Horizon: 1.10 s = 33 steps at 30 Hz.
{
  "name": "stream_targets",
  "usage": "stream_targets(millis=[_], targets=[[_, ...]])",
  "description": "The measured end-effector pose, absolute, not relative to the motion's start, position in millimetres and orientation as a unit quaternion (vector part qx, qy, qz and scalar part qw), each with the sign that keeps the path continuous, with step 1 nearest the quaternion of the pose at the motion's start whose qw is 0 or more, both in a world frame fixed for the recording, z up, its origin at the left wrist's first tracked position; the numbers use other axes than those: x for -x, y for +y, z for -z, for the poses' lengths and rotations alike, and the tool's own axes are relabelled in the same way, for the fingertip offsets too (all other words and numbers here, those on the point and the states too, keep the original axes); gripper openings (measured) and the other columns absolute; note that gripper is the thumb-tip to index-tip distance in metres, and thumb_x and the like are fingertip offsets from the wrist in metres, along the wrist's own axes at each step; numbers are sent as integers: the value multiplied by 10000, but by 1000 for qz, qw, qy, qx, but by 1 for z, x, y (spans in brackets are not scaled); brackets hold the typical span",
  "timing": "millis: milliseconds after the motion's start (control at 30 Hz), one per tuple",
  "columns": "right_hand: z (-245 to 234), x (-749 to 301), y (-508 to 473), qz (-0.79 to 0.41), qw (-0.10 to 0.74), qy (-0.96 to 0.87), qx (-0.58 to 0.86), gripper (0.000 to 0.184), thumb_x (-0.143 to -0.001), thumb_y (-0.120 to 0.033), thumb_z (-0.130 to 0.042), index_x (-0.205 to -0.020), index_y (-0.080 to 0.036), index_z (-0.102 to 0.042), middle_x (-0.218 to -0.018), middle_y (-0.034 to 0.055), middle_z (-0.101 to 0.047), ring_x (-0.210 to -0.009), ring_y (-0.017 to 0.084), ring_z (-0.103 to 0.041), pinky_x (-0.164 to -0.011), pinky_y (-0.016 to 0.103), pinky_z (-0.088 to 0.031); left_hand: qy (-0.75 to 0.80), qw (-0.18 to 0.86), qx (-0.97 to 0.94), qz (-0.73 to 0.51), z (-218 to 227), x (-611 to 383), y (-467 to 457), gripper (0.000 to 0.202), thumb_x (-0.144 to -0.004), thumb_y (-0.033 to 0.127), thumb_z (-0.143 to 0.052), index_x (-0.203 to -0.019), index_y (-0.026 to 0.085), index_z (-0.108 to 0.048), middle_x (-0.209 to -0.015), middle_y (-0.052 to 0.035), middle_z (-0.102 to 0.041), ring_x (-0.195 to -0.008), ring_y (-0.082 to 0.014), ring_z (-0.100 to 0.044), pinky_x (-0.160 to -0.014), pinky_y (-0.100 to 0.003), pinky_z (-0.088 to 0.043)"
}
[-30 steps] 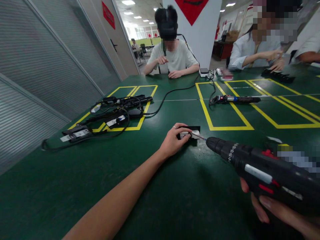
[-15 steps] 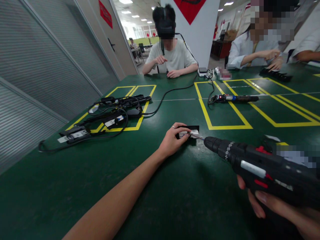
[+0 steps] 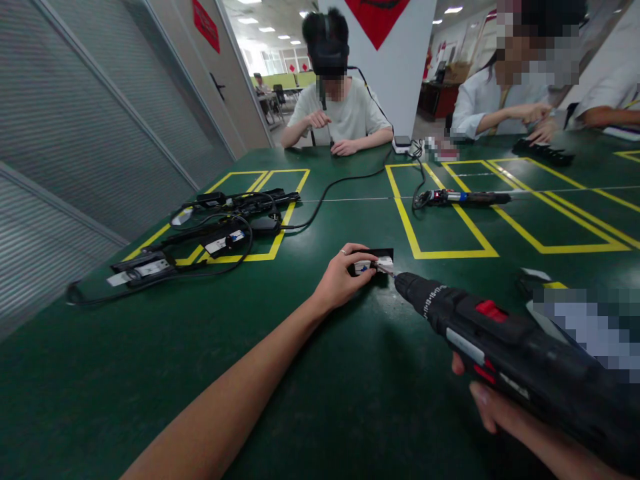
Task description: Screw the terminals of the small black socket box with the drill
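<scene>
- Drill (image 3: 500, 347), black with red bits, lies across the right of the view. The right hand (image 3: 493, 407) wraps its grip from below, fingers curled tight round it.
- Its bit (image 3: 389, 271) points left and touches the end of a small black part (image 3: 376, 259) with a white label.
- The left hand (image 3: 340, 280) pinches that part, thumb near side, fingers on top, holding it flat on the green worktop (image 3: 150, 347) just beside a yellow-taped box (image 3: 450, 253).
- Off left there's a tangle of black cabled units (image 3: 220, 227), and a long tool (image 3: 465, 197) lies further back.
- Two people (image 3: 340, 110) sit at the far edge.
</scene>
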State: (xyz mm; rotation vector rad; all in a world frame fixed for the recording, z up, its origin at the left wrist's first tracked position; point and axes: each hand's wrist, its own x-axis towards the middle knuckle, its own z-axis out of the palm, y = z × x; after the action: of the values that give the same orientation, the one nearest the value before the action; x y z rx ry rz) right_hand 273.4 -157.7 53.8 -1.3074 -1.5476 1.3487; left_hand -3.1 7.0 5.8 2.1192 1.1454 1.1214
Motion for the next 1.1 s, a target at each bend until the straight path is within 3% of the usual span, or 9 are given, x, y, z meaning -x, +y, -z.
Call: stream_targets(millis=[100,200,267,367,433,500,667,800,1100], targets=[[-52,-256,-147,-482,359,-612,514,778,-673,-259,-681,-1340,-502,-361,-1166,-9,-628,-1108,385,-563,-890,581,-505,415,241,-776,-410,-6,5,8,202,-805,199,-607,-992,216,-680,-1128,-69,-560,-1080,-190,-551,-990,-400,-426],[-49,-247,-142,-470,364,-625,505,827,-618,-276,-728,-1329,-508,-376,-1306,-31,-541,-1253,416,-424,-913,590,-487,413,244,-776,-410,-7,7,9,198,-804,200,-610,-988,215,-681,-1128,-72,-560,-1085,-196,-549,-987,-410,-429],[-50,-246,-142,-476,363,-628,498,813,-625,-283,-740,-1325,-498,-387,-1310,-19,-539,-1225,404,-459,-869,561,-524,412,245,-776,-410,-7,7,9,194,-803,198,-614,-983,215,-682,-1127,-72,-561,-1089,-196,-547,-987,-409,-428],[-56,-252,-143,-505,347,-626,483,585,-755,-322,-684,-1294,-381,-463,-1220,46,-593,-1006,291,-617,-781,465,-565,411,244,-776,-412,-6,7,9,198,-799,193,-621,-987,214,-682,-1126,-69,-562,-1082,-189,-547,-989,-393,-426],[-62,-258,-143,-535,327,-622,469,346,-860,-332,-594,-1198,-265,-550,-1134,64,-624,-877,200,-643,-731,385,-565,412,247,-774,-412,-6,7,9,209,-799,192,-621,-999,212,-679,-1134,-70,-560,-1083,-188,-546,-990,-386,-426],[-67,-262,-142,-565,308,-616,456,234,-906,-326,-541,-1098,-204,-595,-1060,55,-641,-812,155,-640,-678,324,-556,413,254,-772,-411,-6,7,9,245,-800,188,-620,-1039,216,-667,-1145,-72,-559,-1091,-192,-545,-990,-391,-427],[-74,-265,-138,-607,293,-589,445,191,-909,-338,-538,-943,-172,-625,-773,-8,-657,-575,98,-612,-531,251,-531,414,273,-768,-405,-6,7,8,287,-800,199,-621,-1084,221,-652,-1165,-80,-556,-1108,-204,-542,-999,-418,-425],[-75,-266,-136,-621,295,-570,450,139,-861,-383,-563,-832,-268,-636,-558,-54,-604,-440,125,-600,-450,260,-528,414,280,-769,-400,-7,5,8,251,-801,215,-622,-1047,213,-673,-1164,-86,-559,-1113,-210,-541,-1001,-427,-423],[-64,-263,-137,-629,308,-542,465,138,-844,-360,-571,-765,-250,-597,-508,-61,-571,-411,93,-600,-443,195,-504,414,283,-768,-399,-7,3,7,257,-797,209,-629,-1050,195,-671,-1158,-87,-556,-1092,-203,-545,-988,-404,-430]])
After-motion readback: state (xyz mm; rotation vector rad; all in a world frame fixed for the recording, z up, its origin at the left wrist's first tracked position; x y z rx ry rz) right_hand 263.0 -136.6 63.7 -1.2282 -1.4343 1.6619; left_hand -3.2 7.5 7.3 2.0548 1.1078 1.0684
